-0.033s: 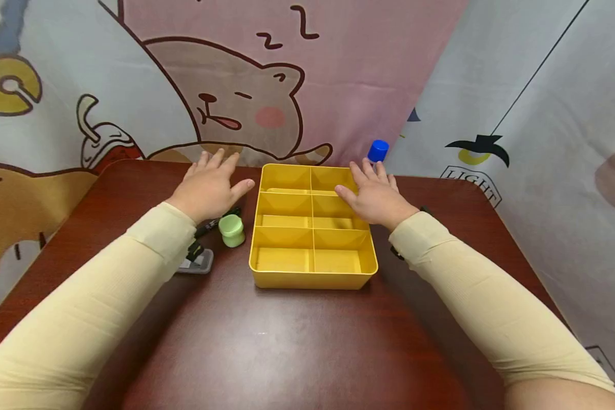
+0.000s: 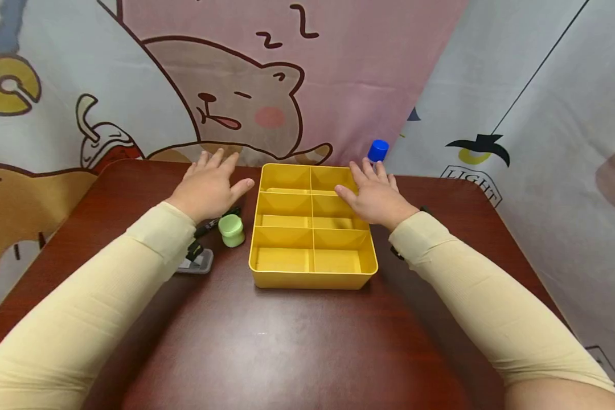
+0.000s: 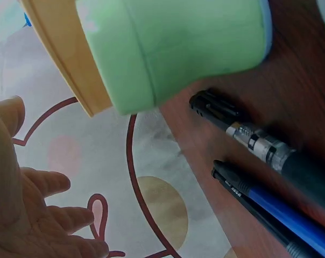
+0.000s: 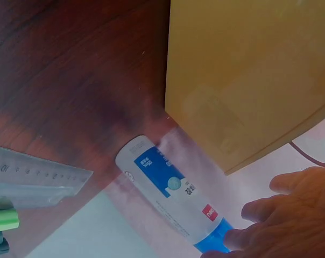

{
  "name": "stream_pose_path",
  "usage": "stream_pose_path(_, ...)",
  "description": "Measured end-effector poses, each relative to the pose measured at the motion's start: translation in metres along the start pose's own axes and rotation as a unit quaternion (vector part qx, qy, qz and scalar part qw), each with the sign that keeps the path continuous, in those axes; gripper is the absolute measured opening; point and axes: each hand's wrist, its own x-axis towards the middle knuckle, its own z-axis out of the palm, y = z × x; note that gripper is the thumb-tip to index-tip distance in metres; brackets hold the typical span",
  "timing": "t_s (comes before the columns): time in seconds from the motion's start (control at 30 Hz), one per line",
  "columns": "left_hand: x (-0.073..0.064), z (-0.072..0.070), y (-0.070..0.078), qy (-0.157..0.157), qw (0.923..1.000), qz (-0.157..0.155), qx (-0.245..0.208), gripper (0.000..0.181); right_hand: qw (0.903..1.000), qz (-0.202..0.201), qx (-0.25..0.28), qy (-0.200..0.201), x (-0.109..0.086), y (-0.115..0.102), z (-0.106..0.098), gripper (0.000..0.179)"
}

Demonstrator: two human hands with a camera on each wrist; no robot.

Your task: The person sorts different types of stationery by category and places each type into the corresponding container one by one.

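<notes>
Towards the far side of the table (image 2: 297,341), a yellow box (image 2: 312,280) divided into six compartments is found set flat. To its left, the left hand (image 2: 210,185) is held open, fingers spread, with nothing gripped. Over the box's right edge, the right hand (image 2: 371,193) is likewise held with fingers spread and nothing grasped; whether the edge is touched cannot be determined. Beside the box's left wall, a green container (image 2: 232,230) is noted, with a black pen (image 3: 308,172) and a blue pen (image 3: 291,210) placed nearby. A blue-capped bottle (image 4: 162,193) is located near the box's far right corner.
</notes>
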Motion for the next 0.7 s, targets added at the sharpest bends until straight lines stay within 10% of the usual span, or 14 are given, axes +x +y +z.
stream_pose_path(0.3, -0.008, -0.008, 0.006, 0.015, 0.9997, 0.02, -0.005, 0.09, 0.9998, -0.014, 0.008, 0.012, -0.003, -0.003, -0.003, 0.086)
stream_pose_path(0.47, -0.033, -0.01, 0.031, 0.054, 0.9933, 0.101, -0.014, 0.078, 0.9995, -0.018, 0.017, 0.02, -0.007, -0.005, -0.006, 0.087)
stream_pose_path(0.7, -0.084, 0.001, 0.07, 0.023, 0.9761, 0.216, 0.009, 0.067, 0.9995, -0.014, 0.019, 0.022, -0.009, -0.004, -0.006, 0.087)
